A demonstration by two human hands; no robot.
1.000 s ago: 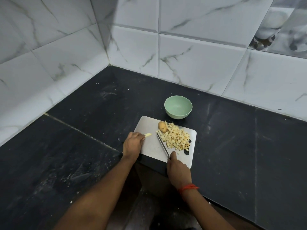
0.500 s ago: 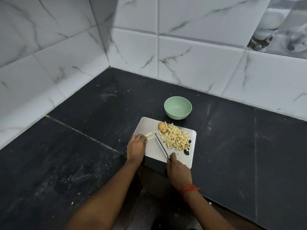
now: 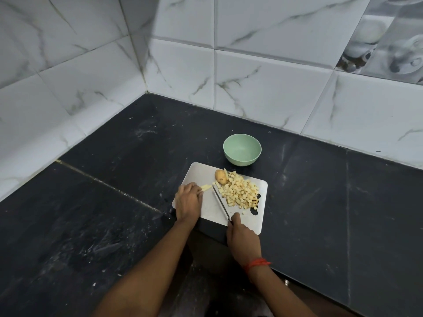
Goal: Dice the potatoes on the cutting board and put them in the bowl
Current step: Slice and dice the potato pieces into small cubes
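Black counter point(image 3: 96, 225), pale potato cubes point(image 3: 240, 193) — small, heaped

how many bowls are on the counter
1. The green bowl sits on the black counter just beyond the cutting board's far edge, apart from the diced potato pile. Nothing in view could hide another.

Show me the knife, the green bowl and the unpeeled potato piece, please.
knife point(image 3: 220, 203): head view, middle of the blade.
green bowl point(image 3: 241, 160): head view, near outer wall.
unpeeled potato piece point(image 3: 220, 176): head view, its brown skin.
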